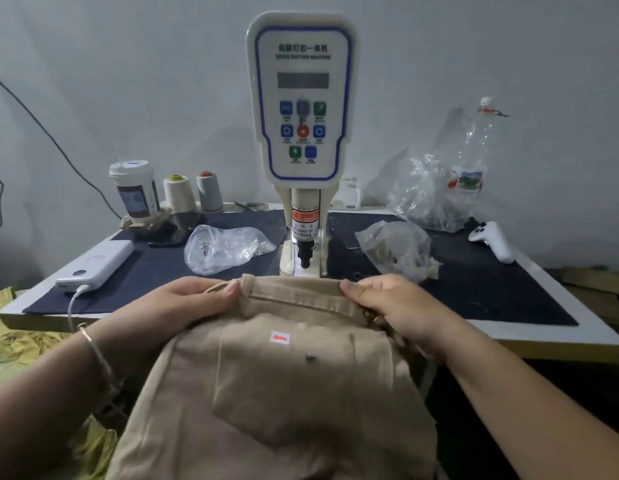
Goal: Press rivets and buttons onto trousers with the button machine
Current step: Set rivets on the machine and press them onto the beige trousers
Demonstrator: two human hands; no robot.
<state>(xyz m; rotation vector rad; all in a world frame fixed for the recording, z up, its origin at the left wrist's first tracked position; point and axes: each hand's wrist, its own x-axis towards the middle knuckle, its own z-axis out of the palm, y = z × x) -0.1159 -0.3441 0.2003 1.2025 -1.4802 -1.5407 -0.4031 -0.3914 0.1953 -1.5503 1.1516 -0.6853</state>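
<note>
Tan trousers [284, 393] drape toward the camera, waistband at the tabletop [509, 337] edge below the button machine [303, 133]; both hands pinch that waistband, left hand [183, 303] and right hand [394, 306] well apart; plastic bags [228, 247] flank the machine.

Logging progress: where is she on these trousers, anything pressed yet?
Done: no rivet or button visible on the trousers. In hand: left hand and right hand grip the waistband just before the button machine. Left: slide it under the punch and press.
</note>
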